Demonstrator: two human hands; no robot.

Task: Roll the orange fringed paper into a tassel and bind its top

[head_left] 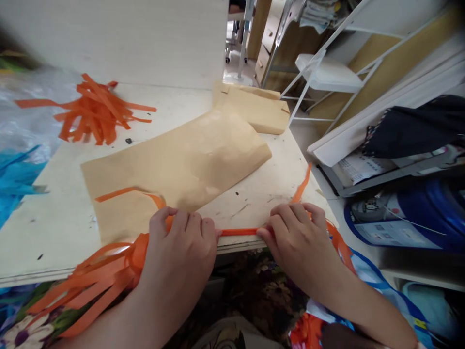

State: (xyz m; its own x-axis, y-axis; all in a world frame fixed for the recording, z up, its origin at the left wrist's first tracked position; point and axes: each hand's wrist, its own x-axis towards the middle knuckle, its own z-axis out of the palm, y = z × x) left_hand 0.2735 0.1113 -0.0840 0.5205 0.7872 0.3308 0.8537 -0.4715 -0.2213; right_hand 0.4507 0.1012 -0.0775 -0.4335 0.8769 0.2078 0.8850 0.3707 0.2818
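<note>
**Orange strip pulled tight at the table edge**

We have both hands at the near edge of the wooden table (54, 228). Our left hand (181, 237) is closed, fingers curled down onto one end of a twisted orange strip (240, 232), and our right hand (294, 228) is closed on the other end, so the strip runs taut and level between them, just on the table's front edge. A loose tail of the strip rises past the right hand toward the far side.

Judging by what lies here, one tassel (98, 281) is already bunched: its fringe hangs off the edge below our left wrist, gathered into a neck just beside that hand. The twisted length seems to belong to it, and it appears not yet tied or looped, though we cannot tell for sure.

Counting: one pile of cut orange strips (94, 111) at the far left, two brown paper envelopes (181, 165), one lying over the other's corner, one single orange strip lying on the nearer one, and some blue paper (16, 179) at the left edge.
</note>
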